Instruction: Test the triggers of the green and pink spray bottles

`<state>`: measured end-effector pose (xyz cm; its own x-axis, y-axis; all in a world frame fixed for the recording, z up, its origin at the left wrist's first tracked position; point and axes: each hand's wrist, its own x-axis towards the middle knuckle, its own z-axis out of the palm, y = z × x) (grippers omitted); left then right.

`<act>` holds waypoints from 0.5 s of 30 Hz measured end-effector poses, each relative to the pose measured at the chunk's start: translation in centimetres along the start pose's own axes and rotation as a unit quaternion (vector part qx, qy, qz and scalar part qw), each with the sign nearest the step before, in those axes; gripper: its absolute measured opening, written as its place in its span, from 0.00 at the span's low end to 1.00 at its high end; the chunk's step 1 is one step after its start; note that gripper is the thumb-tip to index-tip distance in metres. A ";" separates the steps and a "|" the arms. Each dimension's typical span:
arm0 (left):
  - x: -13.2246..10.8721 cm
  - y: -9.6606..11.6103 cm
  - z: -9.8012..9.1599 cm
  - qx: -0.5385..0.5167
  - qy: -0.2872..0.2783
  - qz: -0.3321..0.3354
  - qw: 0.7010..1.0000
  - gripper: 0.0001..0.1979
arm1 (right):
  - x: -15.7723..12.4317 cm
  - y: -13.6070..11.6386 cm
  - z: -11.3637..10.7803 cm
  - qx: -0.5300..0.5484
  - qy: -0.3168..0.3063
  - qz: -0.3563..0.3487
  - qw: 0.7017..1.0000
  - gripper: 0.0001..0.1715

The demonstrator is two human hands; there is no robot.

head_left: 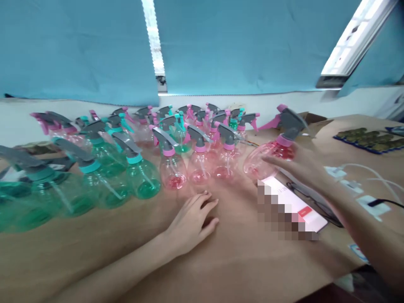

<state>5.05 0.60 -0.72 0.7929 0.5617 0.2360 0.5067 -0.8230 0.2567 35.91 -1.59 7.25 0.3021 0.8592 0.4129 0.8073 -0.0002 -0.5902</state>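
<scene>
While tilting pink spray bottle (260, 162) between phone (298, 200) and far edge of table (240, 256), grips below collar (284, 141) with right hand (295, 162), presumably keeping trigger (269, 123) free; rests left hand (192, 219), relaxed and empty.

Blue fabric blinds (252, 46) cover most of the windows (349, 46), bright light showing through narrow gaps; below runs a white wall (19, 120), behind a brown counter (246, 265).
</scene>
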 end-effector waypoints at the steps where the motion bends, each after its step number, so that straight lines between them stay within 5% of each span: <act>1: 0.7 0.2 0.3 -0.002 0.000 0.006 1.000 0.20 | 0.7 0.2 0.4 -0.021 -0.012 -0.002 1.000 0.24; 8: 3.6 1.4 1.3 0.001 -0.018 0.020 1.000 0.21 | 4.0 1.3 3.7 -0.024 -0.044 -0.066 0.997 0.20; 15: 4.2 1.6 1.5 0.005 -0.026 0.010 1.000 0.21 | 4.4 2.2 5.0 -0.021 -0.066 -0.079 0.994 0.28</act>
<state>9.65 1.49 -0.70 0.8194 0.5399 0.1923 0.4936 -0.8353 0.2420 36.45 4.73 4.34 0.1033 0.9097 0.4021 0.8611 0.1205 -0.4940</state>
